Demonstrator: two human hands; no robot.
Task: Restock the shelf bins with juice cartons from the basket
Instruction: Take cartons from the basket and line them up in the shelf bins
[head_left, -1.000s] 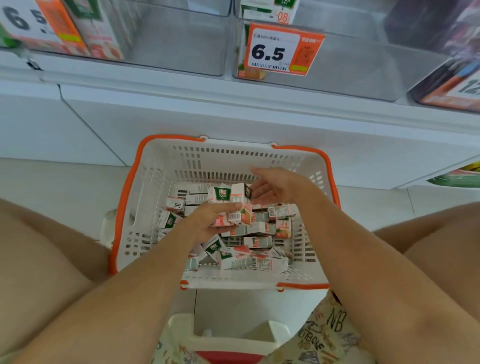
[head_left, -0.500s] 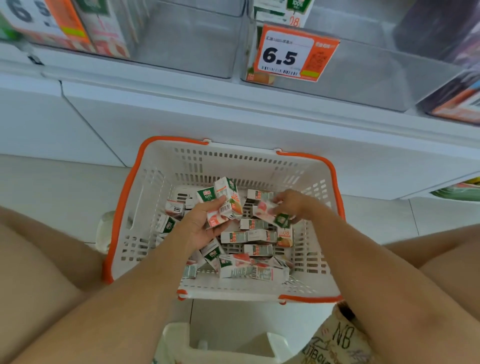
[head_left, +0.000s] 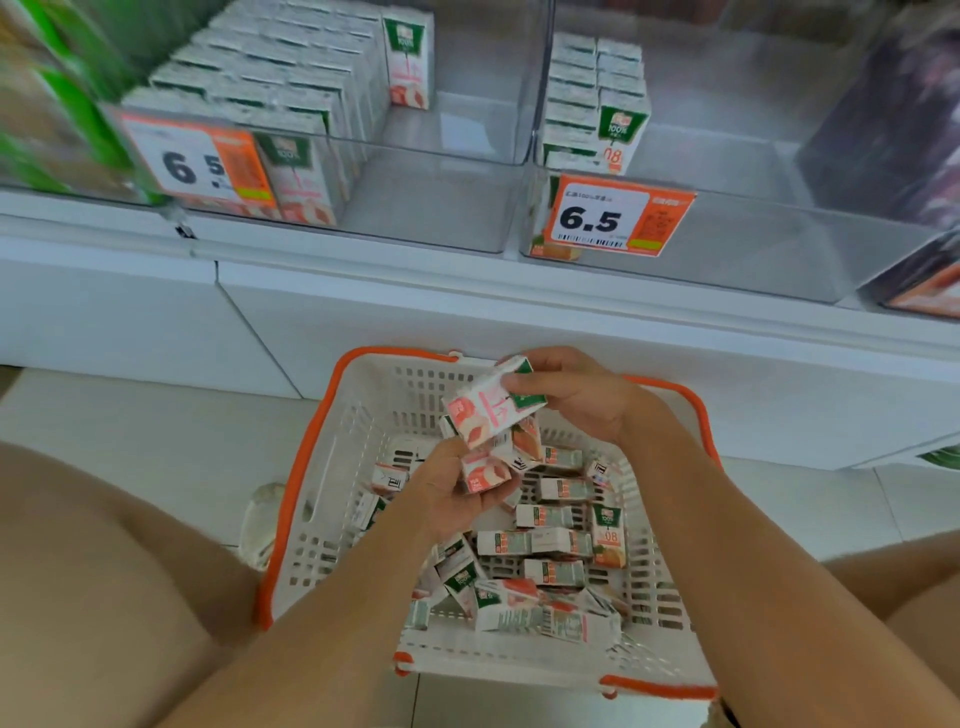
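While loose small white-and-green juice cartons (head_left: 535, 543) lie piled in the white slotted plastic basket with orange rim (head_left: 311, 452) on the floor, the left hand (head_left: 447, 493) grasps a pink-printed carton (head_left: 485, 470) above them. Just beyond, the right hand (head_left: 576, 397) pinches another pink-and-green carton (head_left: 491, 405). Farther off, two clear plastic shelf bins (head_left: 441, 208) hold upright carton rows behind orange price tags (head_left: 618, 215).

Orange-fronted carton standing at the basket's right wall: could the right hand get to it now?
Probably not at once: the right hand already grips a peach carton. The orange-fronted carton itself stands uncovered in the basket.
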